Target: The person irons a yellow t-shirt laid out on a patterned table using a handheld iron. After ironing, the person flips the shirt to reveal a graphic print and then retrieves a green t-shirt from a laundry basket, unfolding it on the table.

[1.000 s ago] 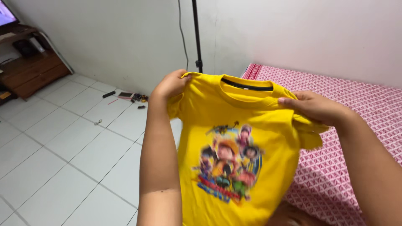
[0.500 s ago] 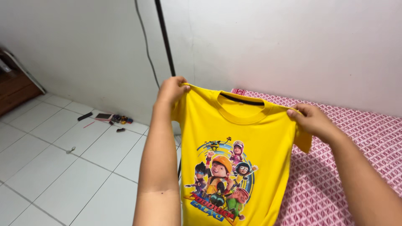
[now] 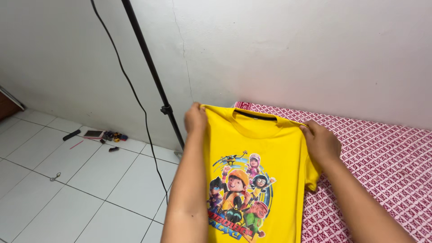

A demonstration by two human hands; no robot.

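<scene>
Head view, looking down and forward. Right half of the frame: a bed with a pink patterned sheet (image 3: 382,153) against a white wall (image 3: 292,49). Lower left: a white tiled floor (image 3: 67,180). Centre: a yellow T-shirt (image 3: 256,153) with a cartoon print (image 3: 240,198), front towards me, hanging upright with its right edge over the bed's near corner.

My left hand (image 3: 195,119) is clenched on the shirt's shoulder seam at centre frame; my right hand (image 3: 320,143) pinches the opposite shoulder, fingers curled over the fabric. To hold it well, I judge both grips should sit level at the seams with the cloth taut between them, so the collar (image 3: 255,116) lies straight and the body hangs free of creases.

A black stand pole (image 3: 148,67) and its cable (image 3: 130,90) cross the upper left. Far left on the floor lie small objects (image 3: 96,135). No containers are in view.
</scene>
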